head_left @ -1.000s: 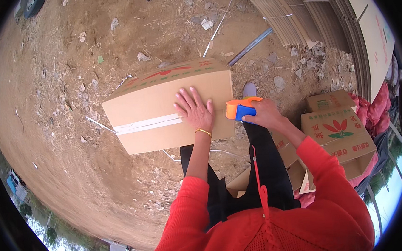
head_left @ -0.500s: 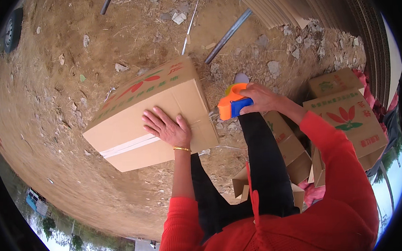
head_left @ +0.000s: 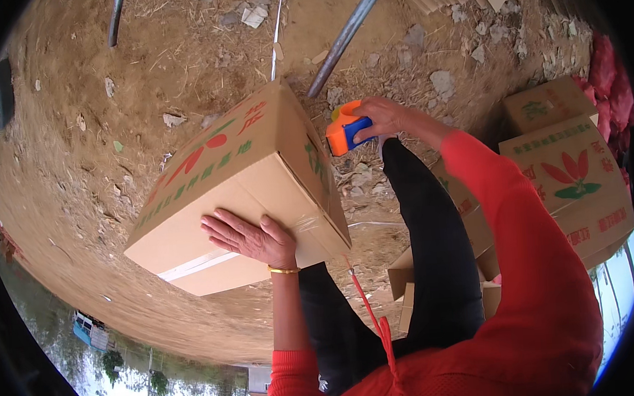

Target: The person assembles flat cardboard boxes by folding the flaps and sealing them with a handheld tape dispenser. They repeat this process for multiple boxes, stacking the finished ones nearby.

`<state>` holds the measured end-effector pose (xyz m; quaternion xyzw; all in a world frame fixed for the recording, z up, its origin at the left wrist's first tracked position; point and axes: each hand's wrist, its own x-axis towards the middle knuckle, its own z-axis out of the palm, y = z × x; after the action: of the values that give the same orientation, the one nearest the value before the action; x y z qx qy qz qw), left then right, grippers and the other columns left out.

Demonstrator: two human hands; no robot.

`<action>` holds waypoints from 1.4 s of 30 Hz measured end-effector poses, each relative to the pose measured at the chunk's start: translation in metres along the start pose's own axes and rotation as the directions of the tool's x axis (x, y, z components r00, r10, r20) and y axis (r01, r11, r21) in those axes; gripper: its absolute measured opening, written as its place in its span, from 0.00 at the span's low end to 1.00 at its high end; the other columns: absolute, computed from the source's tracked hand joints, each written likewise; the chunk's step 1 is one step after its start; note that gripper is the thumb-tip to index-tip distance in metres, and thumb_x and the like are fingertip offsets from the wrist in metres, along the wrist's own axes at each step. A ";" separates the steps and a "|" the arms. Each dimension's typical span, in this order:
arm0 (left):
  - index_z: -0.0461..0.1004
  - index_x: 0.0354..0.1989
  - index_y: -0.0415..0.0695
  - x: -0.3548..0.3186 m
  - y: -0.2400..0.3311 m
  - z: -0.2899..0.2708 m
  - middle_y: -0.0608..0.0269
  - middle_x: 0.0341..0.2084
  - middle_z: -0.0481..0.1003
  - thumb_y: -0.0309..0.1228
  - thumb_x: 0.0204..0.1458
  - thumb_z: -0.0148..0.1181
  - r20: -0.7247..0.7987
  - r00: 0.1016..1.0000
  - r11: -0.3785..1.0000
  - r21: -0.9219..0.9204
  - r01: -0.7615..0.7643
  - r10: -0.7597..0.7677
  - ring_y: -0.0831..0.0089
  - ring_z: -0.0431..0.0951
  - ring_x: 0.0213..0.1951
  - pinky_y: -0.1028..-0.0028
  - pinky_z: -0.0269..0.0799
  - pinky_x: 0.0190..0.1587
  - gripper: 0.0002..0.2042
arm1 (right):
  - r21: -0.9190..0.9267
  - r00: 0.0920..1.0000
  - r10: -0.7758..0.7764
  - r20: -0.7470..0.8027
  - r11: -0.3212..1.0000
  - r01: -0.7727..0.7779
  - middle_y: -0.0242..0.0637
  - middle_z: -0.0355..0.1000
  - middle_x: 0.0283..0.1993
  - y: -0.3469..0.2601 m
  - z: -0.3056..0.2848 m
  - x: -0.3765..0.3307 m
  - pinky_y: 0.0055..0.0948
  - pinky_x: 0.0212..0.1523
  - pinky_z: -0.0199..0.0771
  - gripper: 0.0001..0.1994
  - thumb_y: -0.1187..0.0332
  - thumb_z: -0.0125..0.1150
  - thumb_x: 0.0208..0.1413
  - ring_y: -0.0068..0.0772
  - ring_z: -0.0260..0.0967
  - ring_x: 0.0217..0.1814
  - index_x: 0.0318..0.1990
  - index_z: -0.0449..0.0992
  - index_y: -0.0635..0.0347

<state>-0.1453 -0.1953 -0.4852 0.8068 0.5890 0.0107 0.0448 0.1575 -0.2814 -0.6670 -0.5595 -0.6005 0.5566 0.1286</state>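
Person wears red long-sleeve top w/ red drawstring [head_left: 371, 318], black trousers [head_left: 436, 249], 1 gold bangle [head_left: 284, 270] on left wrist.

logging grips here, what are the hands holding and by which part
The right hand grips the orange and blue tape dispenser by its handle end. The left hand lies flat on the brown cardboard box, gripping nothing.

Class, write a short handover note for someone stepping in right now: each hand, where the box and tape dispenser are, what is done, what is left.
Left hand: flat on the taped top of the cardboard box, steadying it.
Right hand: grips the orange and blue tape dispenser, held off the box by its far end.
Done: a tape strip runs along the top seam.
Left: the box sits tilted; other sides cannot be judged. More boxes stand on the right.
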 end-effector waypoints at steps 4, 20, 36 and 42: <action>0.44 0.68 0.36 -0.001 -0.002 -0.001 0.43 0.69 0.41 0.54 0.61 0.29 0.006 1.000 1.000 0.010 0.003 -0.003 0.47 0.38 0.70 0.52 0.31 0.68 0.36 | -0.025 0.999 0.037 0.016 0.999 -0.036 0.50 0.73 0.29 -0.005 0.008 0.020 0.42 0.39 0.70 0.33 0.42 0.61 0.43 0.51 0.72 0.36 0.47 0.74 0.65; 0.43 0.68 0.36 0.000 0.003 -0.002 0.39 0.68 0.39 0.52 0.59 0.32 0.027 0.999 0.999 -0.018 0.039 -0.039 0.43 0.36 0.69 0.47 0.29 0.67 0.36 | -0.341 0.734 0.654 -0.181 0.658 -0.671 0.40 0.77 0.33 -0.168 0.056 0.023 0.39 0.36 0.72 0.13 0.59 0.56 0.53 0.39 0.77 0.35 0.34 0.79 0.59; 0.43 0.69 0.38 -0.001 -0.002 0.001 0.40 0.69 0.39 0.52 0.59 0.32 0.008 1.000 0.999 -0.029 0.019 -0.019 0.44 0.36 0.70 0.48 0.28 0.67 0.36 | 0.385 0.338 0.885 -0.319 0.447 -0.807 0.49 0.76 0.32 -0.163 0.090 0.041 0.45 0.40 0.71 0.24 0.50 0.58 0.53 0.49 0.76 0.36 0.40 0.68 0.66; 0.46 0.68 0.36 -0.001 -0.005 -0.002 0.37 0.68 0.39 0.48 0.57 0.38 0.110 0.993 0.999 -0.019 0.037 -0.035 0.41 0.35 0.69 0.46 0.26 0.66 0.35 | 0.299 0.373 0.787 -0.491 0.555 -0.776 0.57 0.74 0.29 -0.165 0.127 -0.005 0.49 0.35 0.73 0.26 0.48 0.60 0.51 0.57 0.74 0.32 0.36 0.68 0.68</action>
<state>-0.1503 -0.1946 -0.4838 0.7950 0.5999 -0.0283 0.0856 -0.0268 -0.3121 -0.5748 -0.9134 -0.1899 0.3587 0.0300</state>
